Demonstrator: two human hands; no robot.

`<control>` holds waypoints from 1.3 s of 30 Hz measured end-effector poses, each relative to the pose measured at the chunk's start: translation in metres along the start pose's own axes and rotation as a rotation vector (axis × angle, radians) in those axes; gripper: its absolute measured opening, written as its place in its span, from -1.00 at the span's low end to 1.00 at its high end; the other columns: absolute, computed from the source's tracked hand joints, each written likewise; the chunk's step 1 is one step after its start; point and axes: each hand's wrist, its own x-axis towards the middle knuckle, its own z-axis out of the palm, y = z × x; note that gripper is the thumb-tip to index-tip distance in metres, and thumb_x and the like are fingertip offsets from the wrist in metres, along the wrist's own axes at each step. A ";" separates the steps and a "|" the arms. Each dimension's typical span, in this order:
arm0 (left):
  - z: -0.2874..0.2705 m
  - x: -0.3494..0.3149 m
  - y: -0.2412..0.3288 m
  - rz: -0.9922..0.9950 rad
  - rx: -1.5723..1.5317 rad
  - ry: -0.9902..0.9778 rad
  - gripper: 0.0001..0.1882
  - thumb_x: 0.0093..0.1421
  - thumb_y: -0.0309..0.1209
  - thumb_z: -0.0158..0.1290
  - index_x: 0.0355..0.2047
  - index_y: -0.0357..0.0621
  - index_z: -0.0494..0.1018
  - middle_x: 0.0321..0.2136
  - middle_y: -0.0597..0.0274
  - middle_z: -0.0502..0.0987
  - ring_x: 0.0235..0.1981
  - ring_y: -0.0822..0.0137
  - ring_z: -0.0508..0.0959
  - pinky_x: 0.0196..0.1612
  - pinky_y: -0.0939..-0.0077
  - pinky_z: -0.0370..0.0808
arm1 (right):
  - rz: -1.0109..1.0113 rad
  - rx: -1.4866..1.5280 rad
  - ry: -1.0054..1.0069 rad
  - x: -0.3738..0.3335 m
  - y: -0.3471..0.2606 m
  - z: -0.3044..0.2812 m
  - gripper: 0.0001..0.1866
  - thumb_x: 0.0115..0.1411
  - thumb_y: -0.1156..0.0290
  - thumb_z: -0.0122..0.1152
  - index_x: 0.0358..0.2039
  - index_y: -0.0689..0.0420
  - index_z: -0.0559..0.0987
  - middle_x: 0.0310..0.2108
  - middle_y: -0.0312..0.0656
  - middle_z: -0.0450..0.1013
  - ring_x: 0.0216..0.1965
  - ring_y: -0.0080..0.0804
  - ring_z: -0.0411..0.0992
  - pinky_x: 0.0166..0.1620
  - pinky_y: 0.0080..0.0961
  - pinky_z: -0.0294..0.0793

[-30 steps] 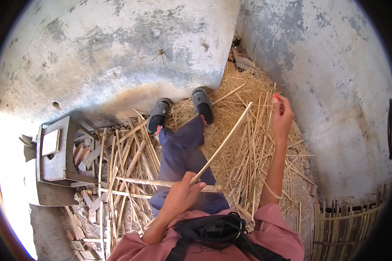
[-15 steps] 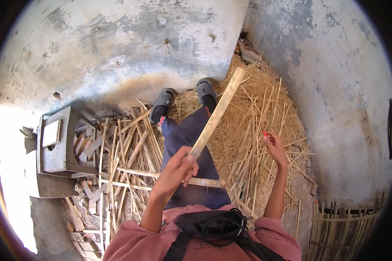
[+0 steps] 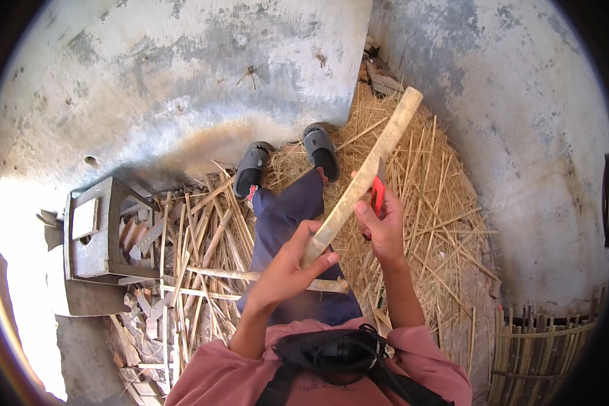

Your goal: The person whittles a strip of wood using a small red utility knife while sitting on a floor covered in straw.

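A pale split bamboo strip (image 3: 396, 122) slants up and to the right in front of me. My left hand (image 3: 285, 272) is closed round its lower end, thumb along the near side. My right hand (image 3: 384, 229) grips a red-handled knife (image 3: 378, 195), and its grey blade lies against the strip about midway along. Part of the handle is hidden by my fingers. Another bamboo piece (image 3: 328, 285) lies across my legs, below my left hand.
Loose bamboo strips (image 3: 213, 227) lie at the left, and a heap of shavings (image 3: 365, 111) covers the floor at the right. A worn wooden box frame (image 3: 91, 254) stands at far left, a slatted bamboo basket (image 3: 538, 355) at lower right. Stained walls (image 3: 264, 61) rise ahead.
My right hand has come in from the right and brought the knife against the bamboo strip. The strip's upper end has swung to the right, while my left hand keeps hold of it.
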 end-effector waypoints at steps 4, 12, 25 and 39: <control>0.002 -0.001 0.016 0.005 0.156 0.063 -0.65 0.42 -0.38 0.27 0.07 -0.17 0.37 -0.38 0.40 0.43 -0.35 0.57 0.41 -0.32 0.56 0.33 | 0.053 -0.012 0.022 0.001 -0.004 0.006 -0.51 0.39 0.41 0.38 0.29 0.24 0.56 -0.02 -0.32 0.62 -0.47 -0.84 0.31 -0.45 -0.77 0.23; 0.000 -0.007 0.014 0.035 0.313 0.177 -0.72 0.44 -0.36 0.25 -0.07 -0.18 0.36 -0.52 0.35 0.39 -0.49 0.53 0.35 -0.42 0.46 0.30 | -0.094 -0.115 -0.017 -0.005 0.003 -0.015 -0.61 0.39 0.37 0.37 0.15 0.25 0.60 -0.11 -0.23 0.64 -0.42 -0.63 0.45 -0.35 -0.50 0.44; -0.007 0.000 0.022 0.096 0.282 0.103 -0.48 0.25 -0.26 0.47 0.03 -0.24 0.44 -0.40 0.19 0.59 -0.44 0.40 0.50 -0.34 0.39 0.45 | -0.484 -0.895 -0.300 -0.033 -0.013 -0.007 -0.66 0.25 0.24 0.50 -0.04 0.14 0.72 -0.40 -0.18 0.62 -0.50 -0.27 0.59 -0.44 -0.39 0.54; -0.007 0.001 0.012 0.124 0.155 0.140 -0.42 0.18 -0.36 0.52 0.01 -0.23 0.37 -0.22 0.12 0.66 -0.21 0.41 0.62 -0.12 0.43 0.56 | -0.488 -0.871 -0.337 -0.035 0.000 -0.005 -0.64 0.21 0.20 0.51 -0.03 0.06 0.74 -0.44 -0.23 0.57 -0.54 -0.26 0.56 -0.49 -0.36 0.48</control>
